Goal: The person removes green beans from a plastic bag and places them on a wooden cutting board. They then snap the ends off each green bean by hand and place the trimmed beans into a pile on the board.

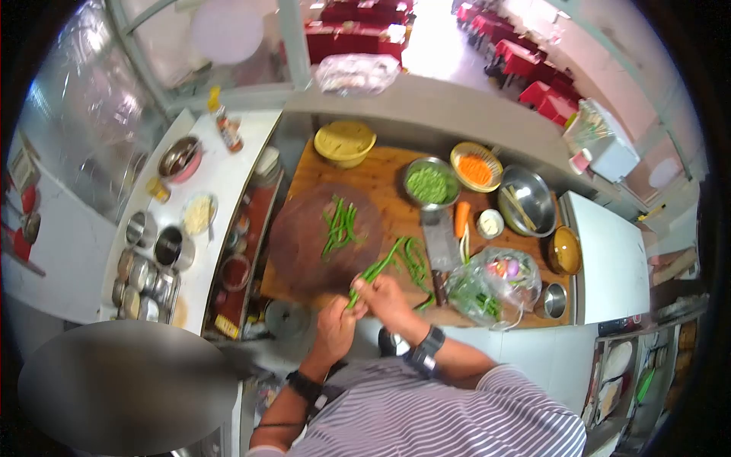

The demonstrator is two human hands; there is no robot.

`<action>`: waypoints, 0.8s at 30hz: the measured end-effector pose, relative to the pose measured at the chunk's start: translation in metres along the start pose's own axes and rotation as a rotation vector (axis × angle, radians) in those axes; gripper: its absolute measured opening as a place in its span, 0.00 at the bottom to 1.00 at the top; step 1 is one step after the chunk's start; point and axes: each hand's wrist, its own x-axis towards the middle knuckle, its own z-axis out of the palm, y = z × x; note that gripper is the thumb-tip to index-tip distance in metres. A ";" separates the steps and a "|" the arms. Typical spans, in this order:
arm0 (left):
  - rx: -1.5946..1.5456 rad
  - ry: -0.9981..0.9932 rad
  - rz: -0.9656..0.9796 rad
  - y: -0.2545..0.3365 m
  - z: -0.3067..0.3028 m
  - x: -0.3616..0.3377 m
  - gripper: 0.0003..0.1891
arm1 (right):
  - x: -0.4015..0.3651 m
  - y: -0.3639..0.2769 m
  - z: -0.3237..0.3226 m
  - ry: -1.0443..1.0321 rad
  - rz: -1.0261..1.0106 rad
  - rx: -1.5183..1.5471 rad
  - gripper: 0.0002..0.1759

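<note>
My left hand (pixel 335 326) and my right hand (pixel 390 303) are close together over the near edge of the wooden worktop. Both have their fingers closed on a long green chili pepper (pixel 378 266), which points up and to the right. Several more green chilies (pixel 340 227) lie on the round dark chopping board (pixel 293 255), ahead of my hands. Another loose bunch of chilies (pixel 413 260) rests on the wood to the right of the board. Beside that bunch is a cleaver (pixel 440 242), flat on the worktop with its handle towards me.
Farther back are a yellow basket (pixel 346 156), a metal bowl of chopped greens (pixel 428 204), shredded carrot (pixel 476 170) and a large steel bowl (pixel 539 202). A carrot (pixel 461 218) and a plastic vegetable bag (pixel 495 286) lie right. A white counter (pixel 251 133) with containers stands left.
</note>
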 end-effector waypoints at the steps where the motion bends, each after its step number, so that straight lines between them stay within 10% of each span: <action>1: 0.028 -0.026 0.028 -0.001 -0.003 -0.001 0.06 | 0.000 -0.001 -0.001 -0.010 0.067 0.065 0.13; 8: -0.116 -0.046 0.027 -0.010 -0.012 -0.013 0.05 | 0.027 0.021 -0.034 -0.133 0.151 0.409 0.16; 23: -0.620 0.174 -0.599 -0.044 -0.064 -0.092 0.10 | 0.218 0.029 -0.043 -0.001 0.142 -1.075 0.25; 24: -0.659 0.216 -0.642 -0.048 -0.068 -0.099 0.10 | 0.214 0.041 -0.046 0.140 -0.095 -1.219 0.27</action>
